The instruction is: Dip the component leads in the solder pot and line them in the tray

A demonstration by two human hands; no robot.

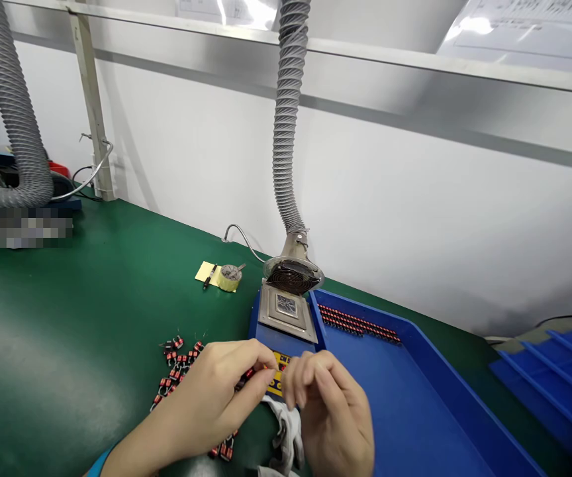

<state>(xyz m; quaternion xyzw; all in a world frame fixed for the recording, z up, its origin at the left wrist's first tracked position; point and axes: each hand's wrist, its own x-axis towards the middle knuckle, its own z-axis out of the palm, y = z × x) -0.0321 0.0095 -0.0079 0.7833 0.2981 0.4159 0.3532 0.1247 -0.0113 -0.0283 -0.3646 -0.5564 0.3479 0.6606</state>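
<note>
My left hand (221,391) is closed in a pinch on a small red-and-black wound component just in front of the blue solder pot (286,318). Meeting it fingertip to fingertip, my right hand (330,411) has its fingers curled and pressed together; what they grip is hidden. Several loose red-and-black components (177,368) lie on the green mat (67,318) left of my left hand, and a few more (224,450) lie under my left wrist. A white cloth glove (286,430) lies below my hands.
A blue tray (415,411) at the right holds a row of finished components (358,323) along its far edge. A grey fume hose (288,132) ends in a hood over the pot. Tape roll (229,277), pen and yellow pad lie behind. More blue trays (559,377) sit at far right.
</note>
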